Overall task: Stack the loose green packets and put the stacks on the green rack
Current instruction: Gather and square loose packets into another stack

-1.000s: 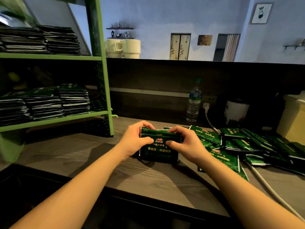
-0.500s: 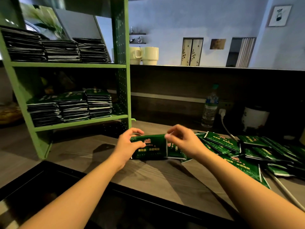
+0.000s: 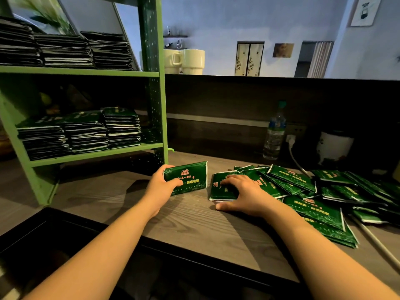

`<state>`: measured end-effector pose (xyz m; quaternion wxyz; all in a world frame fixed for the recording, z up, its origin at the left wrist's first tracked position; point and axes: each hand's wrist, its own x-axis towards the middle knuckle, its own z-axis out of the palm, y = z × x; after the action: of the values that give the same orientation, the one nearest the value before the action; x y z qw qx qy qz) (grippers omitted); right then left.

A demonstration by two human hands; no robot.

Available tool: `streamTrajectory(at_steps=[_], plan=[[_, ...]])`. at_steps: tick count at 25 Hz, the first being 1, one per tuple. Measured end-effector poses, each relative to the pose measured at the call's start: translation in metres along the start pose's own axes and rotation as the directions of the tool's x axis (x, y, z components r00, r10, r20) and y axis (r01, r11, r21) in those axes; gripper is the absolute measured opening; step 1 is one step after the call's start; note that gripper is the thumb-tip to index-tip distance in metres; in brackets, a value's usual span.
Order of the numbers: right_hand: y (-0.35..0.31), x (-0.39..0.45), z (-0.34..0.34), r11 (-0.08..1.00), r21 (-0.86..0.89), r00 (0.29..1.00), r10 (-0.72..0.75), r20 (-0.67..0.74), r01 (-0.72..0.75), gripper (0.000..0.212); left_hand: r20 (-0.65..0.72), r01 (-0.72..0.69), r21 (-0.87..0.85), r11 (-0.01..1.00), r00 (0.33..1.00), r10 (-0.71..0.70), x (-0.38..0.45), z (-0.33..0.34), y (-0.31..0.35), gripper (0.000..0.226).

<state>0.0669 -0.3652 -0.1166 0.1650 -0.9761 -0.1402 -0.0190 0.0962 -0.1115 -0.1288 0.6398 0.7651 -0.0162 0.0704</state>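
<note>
Item, far left: green rack [image 3: 155,87], standing on the worktop [image 3: 194,219]. I count three stacks of packets on its upper shelf [image 3: 80,71] and three more on its lower shelf [image 3: 95,153], with a free strip of shelf at the right end of the lower one.

Item, centre left: my left hand [image 3: 161,185], fingers and thumb curled round a bundle of green packets [image 3: 187,179]. The bundle stands tilted on its long edge on the worktop, printed face toward me, just in front of the rack's right post and below the lower shelf.

Item, centre: a short flat stack of packets [image 3: 220,188] lying on the worktop, just beside the held bundle but apart from it. My right hand [image 3: 242,194] rests on this stack, fingers spread and laid flat over its top, thumb stretched out on the worktop along its near edge.

Item, right: loose green packets [image 3: 313,204], overlapping in an untidy heap that runs from my right hand toward the right edge of view.

Item, behind the heap: a water bottle [image 3: 273,135], a white cable [image 3: 296,161] and a white pot [image 3: 332,146] against the dark back panel. Two pale mugs [image 3: 186,61] stand on the ledge above.
</note>
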Motion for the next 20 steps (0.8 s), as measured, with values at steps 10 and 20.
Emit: streamTrajectory(at_steps=[10, 20], plan=[[-0.003, -0.002, 0.005, 0.973, -0.118, 0.966, -0.214, -0.146, 0.198, 0.026, -0.021, 0.013, -0.01, 1.0, 1.0, -0.014, 0.003, -0.001, -0.005, 0.026], [-0.003, -0.006, -0.01, 0.218, 0.961, 0.895, 0.375, -0.242, 0.169, 0.016, -0.024, 0.054, -0.129, 0.99, 0.998, -0.058, 0.006, -0.002, -0.005, 0.026]])
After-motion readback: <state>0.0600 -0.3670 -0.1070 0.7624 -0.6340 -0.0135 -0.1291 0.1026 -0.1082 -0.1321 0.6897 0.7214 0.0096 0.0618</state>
